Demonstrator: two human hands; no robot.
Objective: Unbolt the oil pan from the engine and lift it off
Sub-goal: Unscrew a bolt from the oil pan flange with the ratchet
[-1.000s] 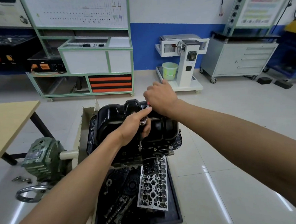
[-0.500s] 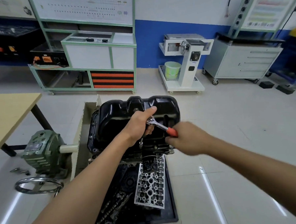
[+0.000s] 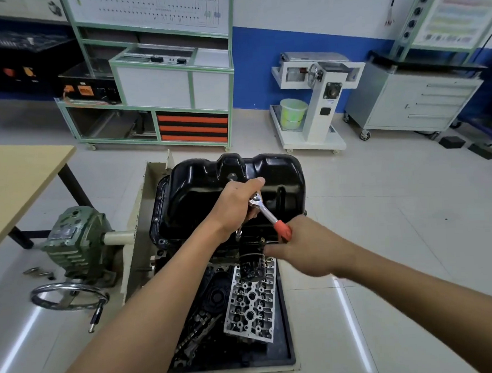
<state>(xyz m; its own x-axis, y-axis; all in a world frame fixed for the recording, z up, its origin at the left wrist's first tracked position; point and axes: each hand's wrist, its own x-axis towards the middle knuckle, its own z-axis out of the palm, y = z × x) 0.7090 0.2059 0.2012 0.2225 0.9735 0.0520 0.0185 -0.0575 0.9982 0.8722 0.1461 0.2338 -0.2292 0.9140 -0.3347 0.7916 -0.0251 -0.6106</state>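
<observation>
Head view, downward, seemingly near engine (image 3: 231, 251)

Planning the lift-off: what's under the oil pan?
The engine block, dark and largely covered by the left hand and forearm gripping the ratchet. Oil filter sticks out below. Near-side flange bolts are hidden.

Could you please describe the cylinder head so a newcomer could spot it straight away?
Start at the shiny black oil pan in the middle of the floor. Directly below it, nearer the camera, a black tray holds loose parts, and the cylinder head lies in the tray's right half. It is the only pale silver block there, full of round holes; its neighbours are dark.
</observation>
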